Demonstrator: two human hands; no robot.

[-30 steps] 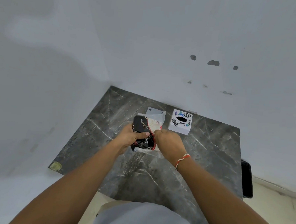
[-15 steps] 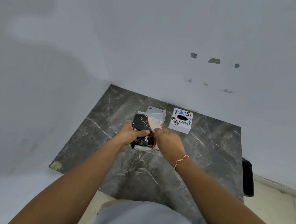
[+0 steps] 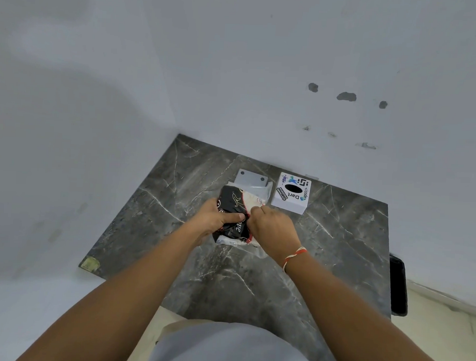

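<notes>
A black and white plastic packet [image 3: 234, 205] with red edging lies on the dark marble table [image 3: 324, 248]. My left hand [image 3: 215, 220] grips its left side, thumb across the black front. My right hand [image 3: 272, 232] pinches the packet's right edge near the white part; the fingertips are hidden behind the knuckles. A red and white thread band sits on my right wrist.
A white box [image 3: 292, 195] with stickers and a black oval hole stands just right of the packet. A white bracket [image 3: 252, 178] lies behind it by the wall. Walls close the left and far sides. A black object [image 3: 398, 285] sits beyond the table's right edge.
Both hands stay on the packet in almost the same spot. My right hand has shifted slightly along the packet's right edge.
</notes>
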